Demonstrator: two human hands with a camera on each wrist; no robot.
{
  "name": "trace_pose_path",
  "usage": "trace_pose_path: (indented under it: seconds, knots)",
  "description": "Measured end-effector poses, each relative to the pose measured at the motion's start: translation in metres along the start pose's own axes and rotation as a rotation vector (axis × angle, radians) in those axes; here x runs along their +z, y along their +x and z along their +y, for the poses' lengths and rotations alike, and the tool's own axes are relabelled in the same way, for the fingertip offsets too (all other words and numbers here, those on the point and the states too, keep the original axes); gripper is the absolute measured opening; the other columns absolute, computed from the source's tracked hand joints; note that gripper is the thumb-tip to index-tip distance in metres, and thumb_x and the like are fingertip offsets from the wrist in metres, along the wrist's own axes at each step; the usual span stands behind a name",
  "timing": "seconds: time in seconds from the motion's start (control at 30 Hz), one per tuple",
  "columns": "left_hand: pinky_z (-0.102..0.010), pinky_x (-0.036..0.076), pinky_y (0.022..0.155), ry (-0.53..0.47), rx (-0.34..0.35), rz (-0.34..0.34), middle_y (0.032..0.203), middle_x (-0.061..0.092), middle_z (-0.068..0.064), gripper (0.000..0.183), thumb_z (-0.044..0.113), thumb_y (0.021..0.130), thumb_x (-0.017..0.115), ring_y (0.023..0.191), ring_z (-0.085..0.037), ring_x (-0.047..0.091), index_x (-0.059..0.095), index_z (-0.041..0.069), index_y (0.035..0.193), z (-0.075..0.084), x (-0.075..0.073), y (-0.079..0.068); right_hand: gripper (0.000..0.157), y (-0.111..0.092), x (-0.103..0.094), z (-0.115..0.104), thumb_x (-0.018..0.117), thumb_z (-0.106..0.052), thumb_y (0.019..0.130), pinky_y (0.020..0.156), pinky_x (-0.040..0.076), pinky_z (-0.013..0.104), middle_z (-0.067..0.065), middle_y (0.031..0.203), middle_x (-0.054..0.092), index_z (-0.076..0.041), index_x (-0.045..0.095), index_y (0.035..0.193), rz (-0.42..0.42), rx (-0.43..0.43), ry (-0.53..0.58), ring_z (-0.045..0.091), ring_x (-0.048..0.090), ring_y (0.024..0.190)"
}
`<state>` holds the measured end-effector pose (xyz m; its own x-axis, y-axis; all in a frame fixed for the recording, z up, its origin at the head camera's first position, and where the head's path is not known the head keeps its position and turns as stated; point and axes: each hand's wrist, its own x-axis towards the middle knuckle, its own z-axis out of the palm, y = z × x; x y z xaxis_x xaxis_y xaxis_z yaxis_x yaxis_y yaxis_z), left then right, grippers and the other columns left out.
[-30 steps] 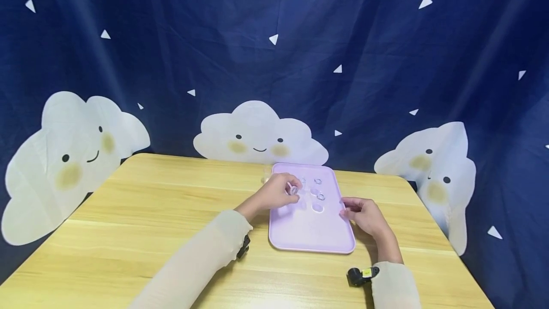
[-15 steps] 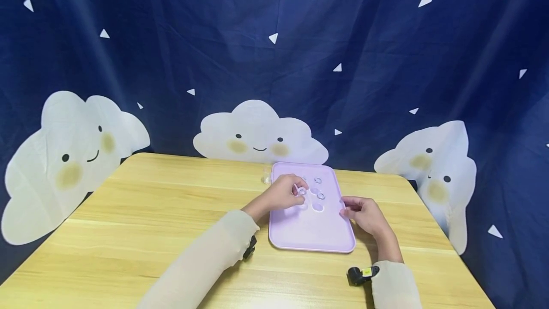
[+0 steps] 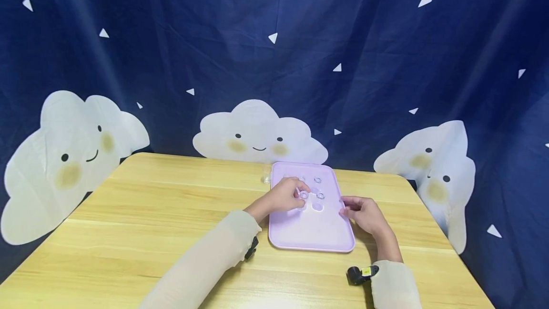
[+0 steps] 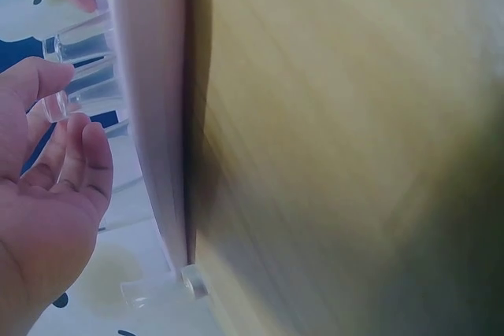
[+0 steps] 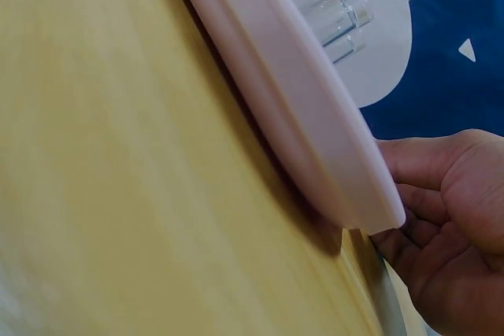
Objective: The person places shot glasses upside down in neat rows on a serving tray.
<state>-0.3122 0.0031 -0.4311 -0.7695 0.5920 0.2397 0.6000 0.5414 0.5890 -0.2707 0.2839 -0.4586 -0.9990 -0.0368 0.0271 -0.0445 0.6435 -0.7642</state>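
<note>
My left hand (image 3: 284, 195) is over the lilac tray (image 3: 310, 233), its thumb and fingers pinching a small clear glass (image 3: 303, 196) by the thick base. In the left wrist view this glass (image 4: 58, 106) has its base end away from the tray, so it looks upside down. Close beside it are more clear glasses, one (image 3: 320, 196) just to the right and another (image 3: 317, 180) farther back. At the tray's right edge my right hand (image 3: 364, 214) grips the rim, thumb on the side wall and fingers curled below, as the right wrist view shows.
On the wooden table (image 3: 171, 204), just left of the tray's far corner, one clear glass (image 3: 267, 175) stands upright. Behind the table hangs a dark blue curtain (image 3: 240, 37) with cloud faces. The tray's near half shows bare surface.
My left hand has moved slightly right and toward me over the tray, lowering the glass among the others. My right hand stays on the tray's rim.
</note>
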Motion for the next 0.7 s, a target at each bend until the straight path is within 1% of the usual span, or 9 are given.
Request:
trace_pose_path:
  seconds: [0.23,0.4,0.53,0.7]
  knots:
    - [-0.021,0.048,0.076,-0.003,-0.003,-0.006,0.107,0.072,-0.005,0.037,0.006,0.083,0.077,0.082,-0.011,0.061,0.074,0.006,0.119,-0.001,0.0,0.0,0.04,-0.001,0.0,-0.001,0.076,-0.007,0.091,0.081,0.051,0.029,0.01,0.108,0.073,0.0,0.068,0.13,-0.007,0.014,0.004,0.023,0.062,0.095]
    - [-0.02,0.049,0.075,-0.017,-0.014,-0.003,0.11,0.071,-0.008,0.038,0.006,0.083,0.078,0.083,-0.012,0.063,0.073,0.005,0.12,0.001,-0.001,-0.001,0.041,-0.001,0.0,-0.002,0.076,-0.007,0.091,0.079,0.051,0.029,0.01,0.107,0.073,0.0,0.068,0.13,-0.01,0.014,0.006,0.023,0.062,0.095]
    - [-0.021,0.051,0.075,-0.039,-0.018,0.008,0.11,0.071,-0.011,0.038,0.004,0.083,0.078,0.085,-0.015,0.065,0.072,0.005,0.12,0.001,-0.004,-0.001,0.04,-0.001,0.0,-0.001,0.076,-0.007,0.091,0.079,0.051,0.027,0.011,0.109,0.073,0.001,0.068,0.13,-0.009,0.011,0.008,0.022,0.062,0.095]
    - [-0.023,0.052,0.076,-0.064,-0.035,0.018,0.113,0.07,-0.014,0.039,0.003,0.084,0.076,0.088,-0.016,0.063,0.071,0.003,0.122,-0.003,-0.014,-0.004,0.04,-0.001,0.0,-0.001,0.076,-0.006,0.091,0.077,0.051,0.026,0.012,0.109,0.073,0.001,0.068,0.129,-0.007,0.006,0.015,0.022,0.062,0.094]
